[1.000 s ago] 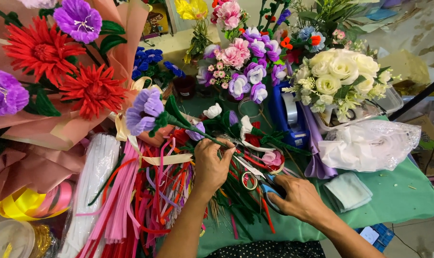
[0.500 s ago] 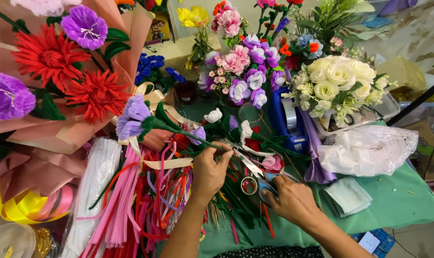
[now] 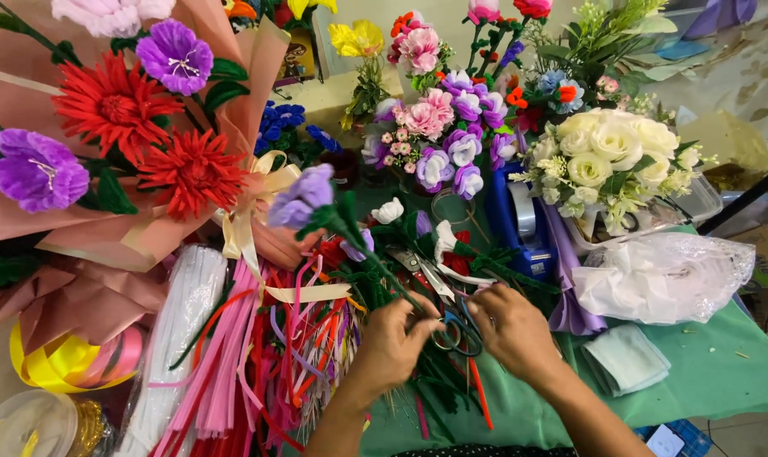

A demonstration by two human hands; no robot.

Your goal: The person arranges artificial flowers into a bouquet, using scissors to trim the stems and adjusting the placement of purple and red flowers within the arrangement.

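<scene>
far left there's a big bouquet in pinkish paper, red spiky flowers and purple ones, tied with a cream ribbon. below it sits a yellow ribbon roll and a clear tub in the corner. next over is a pile of pipe cleaners, white, pink and red, lying in a messy fan on the green table.

middle of the shot: the left hand has its fingers pinched together on the green stem of a purple flower. the stem runs up and to the left from the hand, so the bloom hangs over the pipe cleaners, just beside the cream ribbon. right next to it the right hand is curled over the scissors, fingers closed around the handles, blades pointing up-left toward the stem. can't really tell if the blades are touching the stem, the hands cover that bit. the two hands are almost touching.

behind them is a bunch of pink and purple flowers, then a blue tape dispenser, then a white rose bouquet. far right a crumpled clear plastic bag lies on the table, with a folded pale cloth just below it.
</scene>
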